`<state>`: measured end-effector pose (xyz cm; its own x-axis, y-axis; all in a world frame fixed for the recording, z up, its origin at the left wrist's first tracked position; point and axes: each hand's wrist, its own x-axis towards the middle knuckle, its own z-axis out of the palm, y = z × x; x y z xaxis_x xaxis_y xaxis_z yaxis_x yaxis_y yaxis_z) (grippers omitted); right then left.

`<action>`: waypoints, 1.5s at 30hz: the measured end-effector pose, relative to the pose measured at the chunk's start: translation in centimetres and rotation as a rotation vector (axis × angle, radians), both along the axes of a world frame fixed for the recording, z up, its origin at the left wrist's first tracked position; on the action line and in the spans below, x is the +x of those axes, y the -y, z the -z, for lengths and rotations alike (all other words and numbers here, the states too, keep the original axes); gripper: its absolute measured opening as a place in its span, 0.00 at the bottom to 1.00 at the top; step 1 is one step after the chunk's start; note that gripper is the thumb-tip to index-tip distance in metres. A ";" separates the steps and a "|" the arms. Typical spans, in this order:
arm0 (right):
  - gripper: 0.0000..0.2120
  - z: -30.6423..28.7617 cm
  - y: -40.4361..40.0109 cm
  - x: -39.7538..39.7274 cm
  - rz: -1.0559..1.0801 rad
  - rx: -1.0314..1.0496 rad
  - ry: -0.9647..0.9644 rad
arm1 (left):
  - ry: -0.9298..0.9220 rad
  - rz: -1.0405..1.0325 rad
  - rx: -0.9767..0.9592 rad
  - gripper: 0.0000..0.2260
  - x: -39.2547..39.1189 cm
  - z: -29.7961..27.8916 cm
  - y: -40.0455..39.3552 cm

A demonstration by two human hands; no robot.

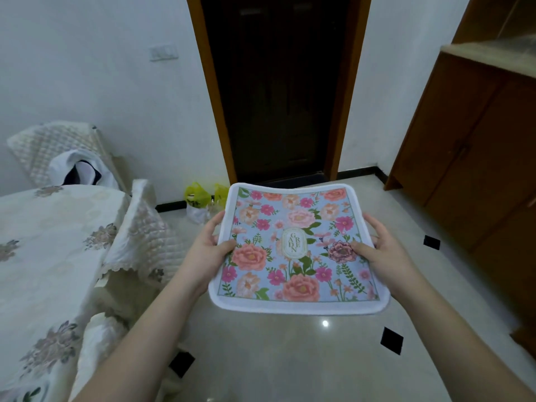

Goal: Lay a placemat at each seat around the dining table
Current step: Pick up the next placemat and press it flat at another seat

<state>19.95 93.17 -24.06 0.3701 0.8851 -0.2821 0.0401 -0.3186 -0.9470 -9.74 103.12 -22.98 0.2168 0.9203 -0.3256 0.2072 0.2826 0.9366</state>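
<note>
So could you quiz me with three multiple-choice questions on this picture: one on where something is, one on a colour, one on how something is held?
1. Where are the yellow bags?
A. on the floor by the wall
B. on the cupboard
C. on the table

2. What colour is the placemat's border?
A. red
B. white
C. black

3. How is the placemat held?
A. one hand only
B. lying on the floor
C. both hands, at opposite sides

Answers:
1. A: they sit left of the doorway.
2. B: a white edge frames the flowers.
3. C: the left hand and right hand each grip a side.
</note>
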 end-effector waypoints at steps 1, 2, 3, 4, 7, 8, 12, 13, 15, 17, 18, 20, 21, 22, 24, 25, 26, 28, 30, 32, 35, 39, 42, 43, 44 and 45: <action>0.30 0.1 -0.6 0.6 -0.007 0.001 -0.008 | -0.003 -0.009 -0.002 0.31 0.5 0.1 -0.3; 0.30 0.1 -1.2 1.0 -0.015 0.004 -0.015 | -0.008 -0.018 0.000 0.31 0.9 0.2 -0.8; 0.30 0.2 -1.9 1.4 -0.022 0.006 -0.020 | -0.013 -0.026 0.002 0.31 1.2 0.2 -1.1; 0.30 0.4 -2.5 1.7 -0.027 0.007 -0.025 | -0.019 -0.035 0.004 0.30 1.4 0.3 -1.6; 0.29 0.8 -4.7 2.0 -0.045 0.005 -0.023 | -0.018 -0.058 0.002 0.31 1.7 0.4 -3.4; 0.29 1.0 -5.6 2.0 -0.054 0.004 -0.021 | -0.014 -0.066 0.000 0.31 1.6 0.6 -4.1; 0.29 1.2 -9.3 1.4 -0.093 -0.002 -0.017 | 0.003 -0.101 0.014 0.30 0.6 1.3 -6.8; 0.29 1.3 -10.3 1.1 -0.106 -0.004 -0.012 | 0.010 -0.110 0.015 0.30 0.1 1.5 -7.6; 0.28 1.4 -12.7 0.4 -0.132 -0.003 0.000 | 0.032 -0.129 0.019 0.29 -0.8 2.0 -9.2; 0.28 1.4 -15.3 -0.5 -0.159 0.005 0.011 | 0.051 -0.147 0.023 0.29 -1.9 2.5 -11.2; 0.27 1.4 -16.8 -1.1 -0.170 0.011 0.012 | 0.061 -0.159 0.025 0.29 -2.6 2.7 -12.4; 0.26 1.4 -19.7 -2.6 -0.190 0.016 0.005 | 0.085 -0.186 0.018 0.30 -4.2 3.0 -14.8; 0.26 1.3 -21.2 -3.5 -0.204 0.020 0.001 | 0.091 -0.201 0.017 0.30 -5.2 3.1 -16.0; 0.26 1.3 -22.7 -4.5 -0.218 0.019 0.000 | 0.085 -0.210 0.020 0.30 -6.2 3.2 -17.2; 0.27 1.2 -25.6 -6.3 -0.238 0.008 0.010 | 0.057 -0.227 0.028 0.29 -8.2 3.2 -19.3; 0.28 1.1 -27.1 -7.3 -0.244 0.007 0.015 | 0.051 -0.241 0.034 0.29 -9.1 3.2 -20.3; 0.28 1.0 -28.5 -8.2 -0.254 0.012 0.025 | 0.048 -0.257 0.045 0.28 -10.1 3.2 -21.3; 0.28 0.7 -31.1 -9.9 -0.280 0.025 0.053 | 0.047 -0.289 0.066 0.28 -11.8 3.0 -23.2; 0.27 0.4 -33.4 -11.4 -0.313 0.039 0.063 | 0.051 -0.318 0.069 0.28 -13.2 2.7 -24.7; 0.26 0.2 -35.5 -12.5 -0.344 0.045 0.061 | 0.050 -0.344 0.060 0.27 -14.4 2.6 -25.9; 0.26 0.3 -38.5 -13.8 -0.379 0.049 0.046 | 0.080 -0.405 0.034 0.28 -15.9 2.7 -27.6; 0.28 1.3 -42.4 -15.0 -0.438 0.041 0.026 | 0.036 -0.456 0.023 0.28 -17.4 3.4 -29.9; 0.29 2.4 -45.5 -15.4 -0.469 0.025 0.016 | -0.012 -0.482 0.025 0.29 -17.7 3.9 -31.7; 0.29 2.7 -46.6 -15.4 -0.480 0.018 0.011 | -0.023 -0.492 0.024 0.29 -17.6 4.0 -32.4; 0.29 3.1 -47.8 -15.4 -0.493 0.014 0.004 | -0.030 -0.505 0.022 0.29 -17.5 4.1 -33.1; 0.29 3.4 -49.0 -15.3 -0.507 0.014 0.002 | -0.040 -0.519 0.018 0.29 -17.4 4.3 -34.0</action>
